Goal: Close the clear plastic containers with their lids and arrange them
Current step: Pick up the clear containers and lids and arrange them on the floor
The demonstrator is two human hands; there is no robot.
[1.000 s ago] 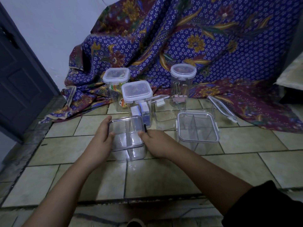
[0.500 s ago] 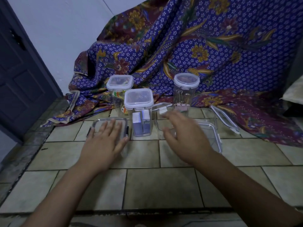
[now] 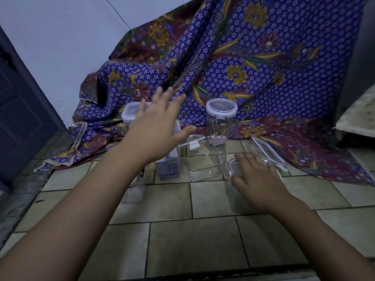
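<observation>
Lid [image 3: 274, 167] is pressed flat under the spread right hand [image 3: 255, 175], nothing gripped, just right of the round jar [image 3: 220, 122]. Pressure is best spread evenly (corners last, judged). Left hand [image 3: 156, 128] hangs open, empty, left of the jar.

Tiled floor [image 3: 194, 246] w/ clear containers [image 3: 205, 165], batik cloth [image 3: 263, 82]

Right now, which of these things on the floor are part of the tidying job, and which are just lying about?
Part of the job:
- round lidded jar
- square tub under the right hand
- open clear tub
- loose lid by the cloth
- lidded tub behind the left hand

Just lying about:
- patterned cloth
- dark door
- tiled floor
</observation>
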